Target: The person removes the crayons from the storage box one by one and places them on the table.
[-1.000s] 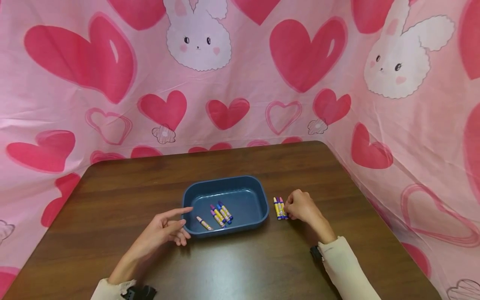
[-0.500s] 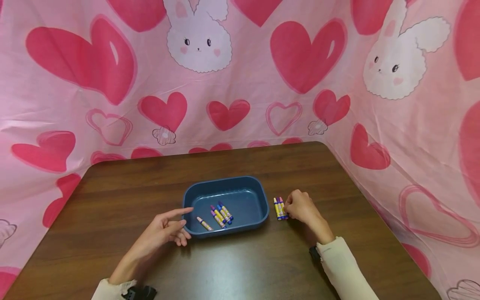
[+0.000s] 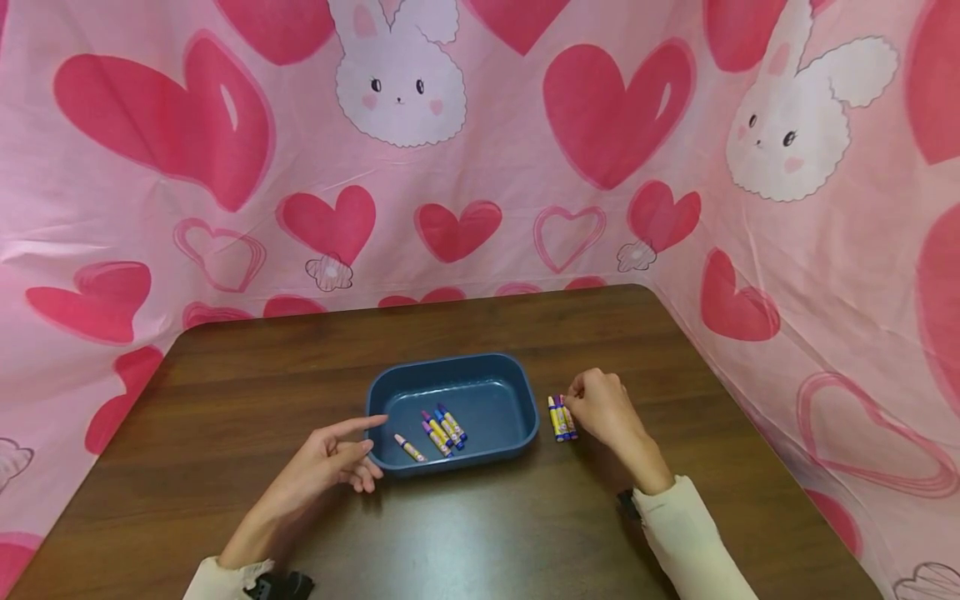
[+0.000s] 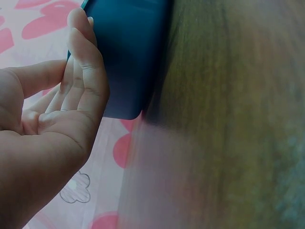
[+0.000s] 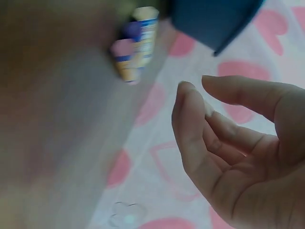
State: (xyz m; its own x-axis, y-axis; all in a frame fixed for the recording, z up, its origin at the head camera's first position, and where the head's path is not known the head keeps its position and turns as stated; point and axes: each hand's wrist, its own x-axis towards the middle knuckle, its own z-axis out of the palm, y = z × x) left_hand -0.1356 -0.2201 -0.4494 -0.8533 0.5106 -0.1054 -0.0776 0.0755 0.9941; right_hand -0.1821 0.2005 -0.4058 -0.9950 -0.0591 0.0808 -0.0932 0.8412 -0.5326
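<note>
Right hand (image 3: 600, 404): its thumb and index finger are standing slightly apart, pinching nothing, while the other fingers are bending loosely; it is released and hovering beside the crayon row.
Crayon row (image 3: 563, 421): three crayons with cream, purple and pink tips are lying side by side on the table (image 3: 450, 542), just off the right end of the tray (image 3: 495, 408).
Left hand (image 3: 333, 454): it is reaching its straight index finger over the tray's left rim, clasping nothing; whether it is pressing there, I cannot tell.
Crayon cluster (image 3: 442, 432): several are lying together inside the tray, towards its near side, with a pale crayon (image 3: 409, 448) lying apart to their left.
Step in hand: the person is probably lining up or straightening the row; which way crayons are travelling is not showing.
Next move: it would likely be calling for a light pinch on one crayon, leaving its neighbours undisturbed.
Backdrop: heart-print cloth (image 3: 510, 125) is hanging behind.
</note>
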